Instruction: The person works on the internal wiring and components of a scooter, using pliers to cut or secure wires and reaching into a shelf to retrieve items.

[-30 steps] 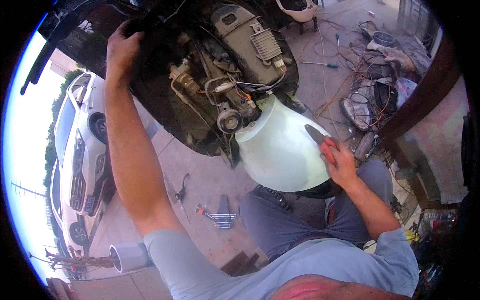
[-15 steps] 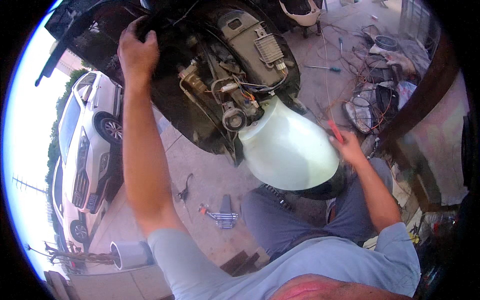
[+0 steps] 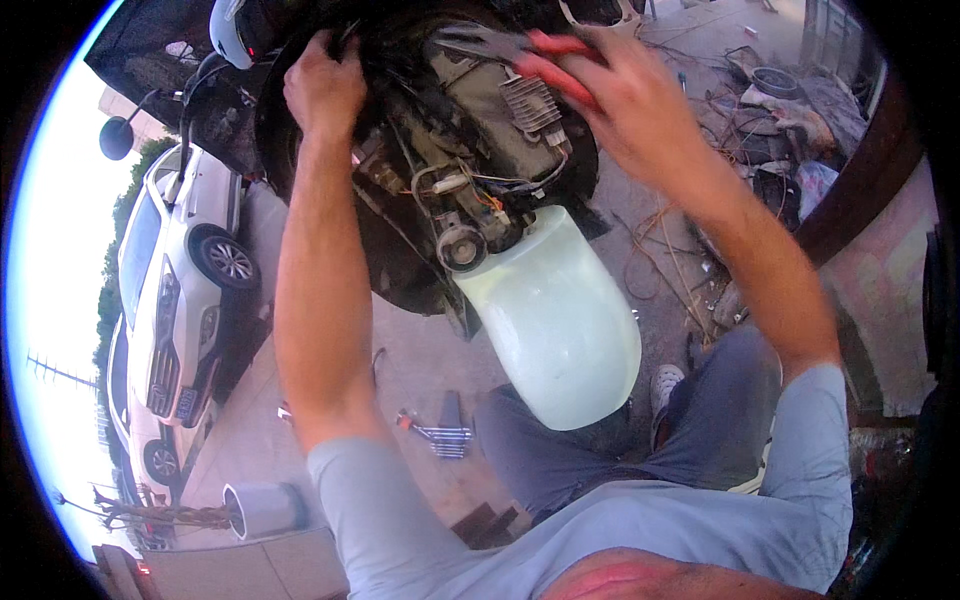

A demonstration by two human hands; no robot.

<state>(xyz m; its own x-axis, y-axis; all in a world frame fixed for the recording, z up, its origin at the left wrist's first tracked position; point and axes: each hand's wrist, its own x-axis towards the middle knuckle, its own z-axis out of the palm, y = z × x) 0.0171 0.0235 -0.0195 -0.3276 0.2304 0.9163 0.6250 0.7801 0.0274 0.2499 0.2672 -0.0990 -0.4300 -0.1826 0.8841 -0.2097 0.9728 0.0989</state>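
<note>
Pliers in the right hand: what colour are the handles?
Red, on the pliers in the right hand; head view.

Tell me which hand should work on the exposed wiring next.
Right, probably. The right hand holds the red-handled pliers, jaws pointing over the scooter's open front toward the wiring. The left hand carries no tool and grips the black body panel at the edge.

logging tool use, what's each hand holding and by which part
The right hand holds pliers by their red handles. The left hand grips the dark edge of the scooter body.
</note>
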